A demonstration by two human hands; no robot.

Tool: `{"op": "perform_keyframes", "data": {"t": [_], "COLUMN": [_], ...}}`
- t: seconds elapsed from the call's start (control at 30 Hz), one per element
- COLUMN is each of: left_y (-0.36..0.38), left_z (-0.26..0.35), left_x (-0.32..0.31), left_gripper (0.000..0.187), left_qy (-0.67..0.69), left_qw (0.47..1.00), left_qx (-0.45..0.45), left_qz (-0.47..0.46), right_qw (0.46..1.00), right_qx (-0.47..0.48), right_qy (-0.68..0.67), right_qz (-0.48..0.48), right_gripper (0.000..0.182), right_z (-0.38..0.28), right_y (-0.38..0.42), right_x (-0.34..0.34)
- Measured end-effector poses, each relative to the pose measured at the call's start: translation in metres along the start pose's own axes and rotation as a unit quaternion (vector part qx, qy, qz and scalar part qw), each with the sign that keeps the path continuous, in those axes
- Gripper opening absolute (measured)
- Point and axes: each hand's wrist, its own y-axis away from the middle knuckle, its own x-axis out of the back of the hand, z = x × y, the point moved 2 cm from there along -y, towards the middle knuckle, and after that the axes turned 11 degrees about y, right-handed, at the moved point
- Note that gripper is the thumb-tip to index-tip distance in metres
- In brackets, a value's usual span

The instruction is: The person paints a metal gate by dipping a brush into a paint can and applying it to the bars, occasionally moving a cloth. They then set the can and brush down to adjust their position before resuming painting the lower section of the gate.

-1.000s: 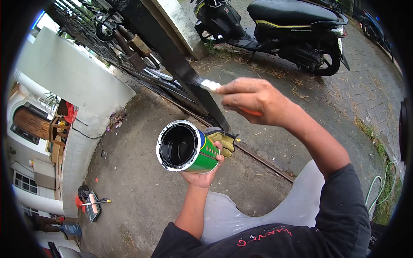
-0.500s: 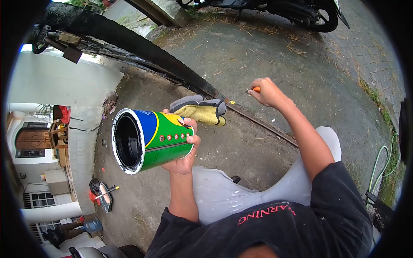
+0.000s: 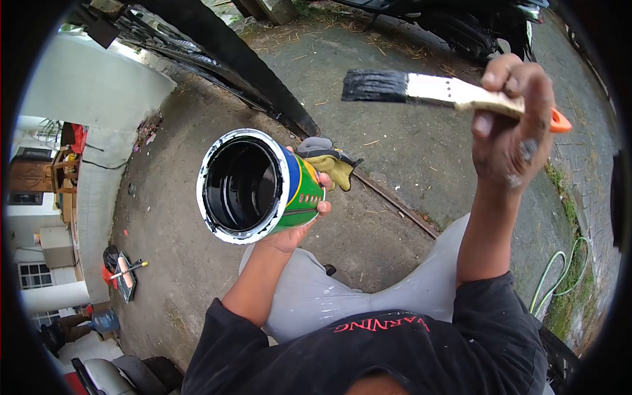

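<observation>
My left hand is wrapped round the base of a green and blue paint can. The can is tilted with its open mouth towards me, and glossy black paint coats its inside and rim. Up at the right, my right hand grips the wooden handle of a paintbrush with an orange end. The brush is level, its black-coated bristles pointing left, above and to the right of the can and apart from it. Behind the can lies a yellow and grey glove on the ground.
A black metal gate runs diagonally at the upper left, with a floor rail continuing from it. At the top right stands a motorbike. A paint tray lies at left, a green hose at right.
My right hand has risen and moved right, bringing the whole brush into view. The can has shifted slightly right, its mouth turned more towards me.
</observation>
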Motion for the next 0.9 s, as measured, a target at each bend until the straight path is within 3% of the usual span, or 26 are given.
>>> {"op": "perform_keyframes", "data": {"t": [0.23,0.33,0.43,0.53,0.63,0.67,0.73,0.9], "left_y": [0.004,0.009,0.005,-0.001,0.004,0.005,0.004,0.002], "left_z": [-0.017,-0.019,-0.02,-0.027,-0.032,-0.028,-0.03,-0.033], "left_x": [0.01,0.034,0.03,0.023,0.012,0.028,0.029,0.023], "left_gripper": [0.064,0.065,0.057,0.047,0.053,0.068,0.08,0.071], "left_qy": [-0.067,-0.072,-0.027,-0.122,-0.19,-0.171,-0.153,-0.127], "left_qw": [0.992,0.985,0.98,0.978,0.971,0.975,0.976,0.981], "left_qx": [0.003,-0.053,0.002,-0.021,-0.012,-0.01,-0.015,-0.039], "left_qz": [0.108,0.149,0.195,0.168,0.143,0.145,0.154,0.143], "right_qw": [0.978,0.977,0.987,0.985,0.978,0.975,0.975,0.99], "right_qx": [-0.034,-0.005,-0.015,-0.036,-0.001,0.008,0.019,-0.057], "right_qy": [-0.182,-0.14,-0.033,0.074,0.127,0.134,0.124,0.043], "right_qz": [-0.094,-0.162,-0.159,-0.149,-0.166,-0.179,-0.185,-0.12], "right_gripper": [0.053,0.057,0.057,0.056,0.051,0.05,0.046,0.038], "right_z": [-0.047,-0.053,-0.062,-0.068,-0.06,-0.057,-0.054,-0.063], "right_y": [0.006,0.022,0.032,0.038,0.041,0.041,0.04,0.039], "right_x": [0.013,-0.005,-0.043,-0.058,-0.062,-0.062,-0.062,-0.062]}}
